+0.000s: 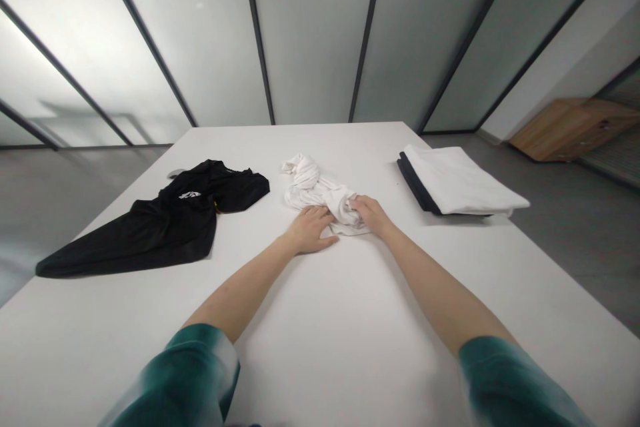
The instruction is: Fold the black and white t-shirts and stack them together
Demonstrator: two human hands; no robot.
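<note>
A crumpled white garment (pixel 313 190) lies in a heap at the middle of the white table (pixel 320 320). My left hand (pixel 310 230) rests at the heap's near edge, fingers curled onto the cloth. My right hand (pixel 370 213) is at the heap's near right corner, its fingers closed into the fabric. Both forearms reach forward from green sleeves.
A black t-shirt (pixel 165 223) lies spread out to the left on the table. A folded stack of white and black clothes (pixel 457 180) sits at the right. Frosted glass panels stand behind the table, and a wooden cabinet (pixel 570 127) is on the floor at far right.
</note>
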